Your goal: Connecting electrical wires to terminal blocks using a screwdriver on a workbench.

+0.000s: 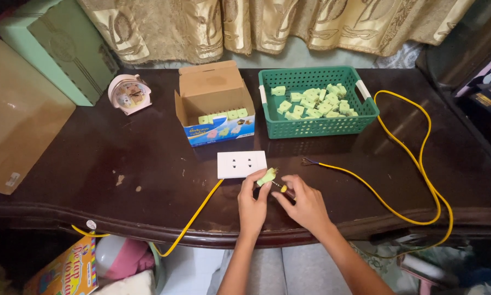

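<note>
Dark glossy wooden table (pixel 120 147), curved front edge. Landmark: white rectangular socket plate (pixel 242 164), lying near the middle. Behind it, an open cardboard box (pixel 212 101); behind-right, a green plastic mesh basket (pixel 316 104). Far left-behind, a pink round alarm clock (pixel 129 94). To the right, a yellow cable (pixel 409 164) loops.

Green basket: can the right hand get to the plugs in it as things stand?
Probably yes. The green basket is open-topped, and the dark table between it and the right hand looks bare. But that hand holds a small screwdriver against the plug in the left hand.
</note>
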